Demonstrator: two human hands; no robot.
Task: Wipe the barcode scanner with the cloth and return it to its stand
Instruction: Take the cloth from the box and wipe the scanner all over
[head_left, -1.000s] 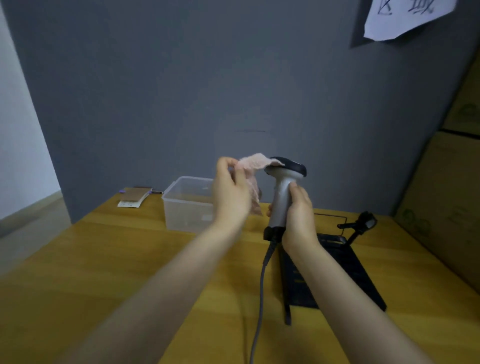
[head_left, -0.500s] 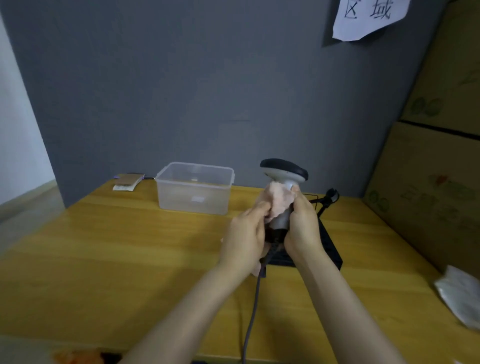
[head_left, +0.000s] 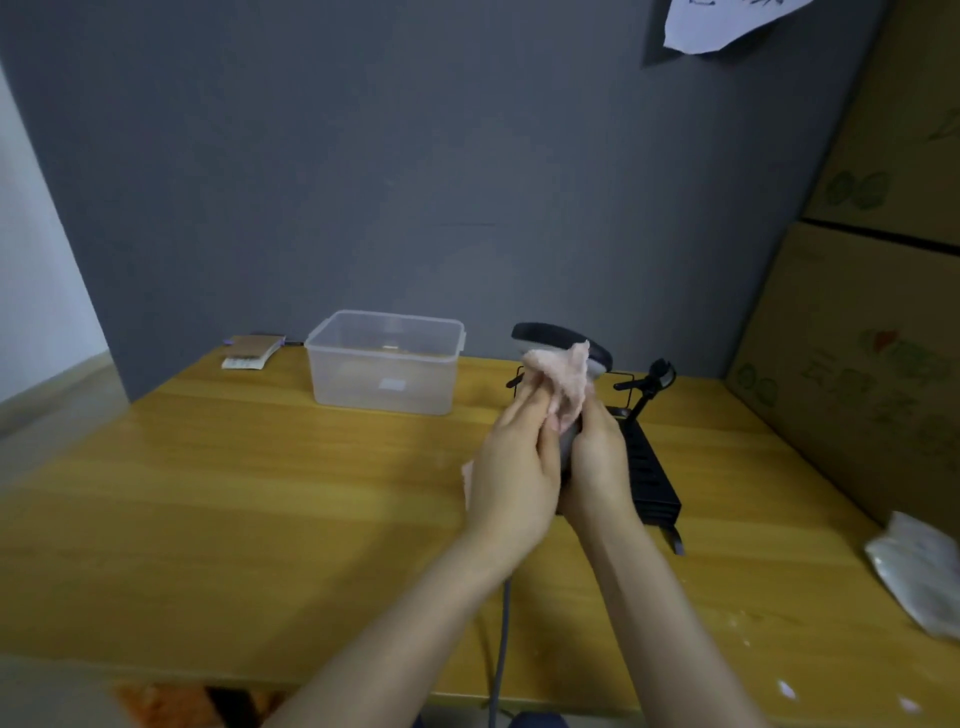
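Note:
The barcode scanner stands upright above the table's middle, its black and grey head showing over both hands. My right hand grips the handle from the right. My left hand presses a pale pink cloth against the scanner's neck and head from the left. A grey cable hangs from the handle towards me. The black stand, a flat base with a thin arm and cradle, lies on the wooden table just behind and right of my hands.
A clear plastic box sits at the back, left of the scanner. Small card packets lie at the back left corner. Cardboard boxes line the right side. A white plastic bag lies at the right edge.
Both hands and the scanner came down closer to the table. The cloth moved from the head down the neck and back up over it. The camera tilted down.

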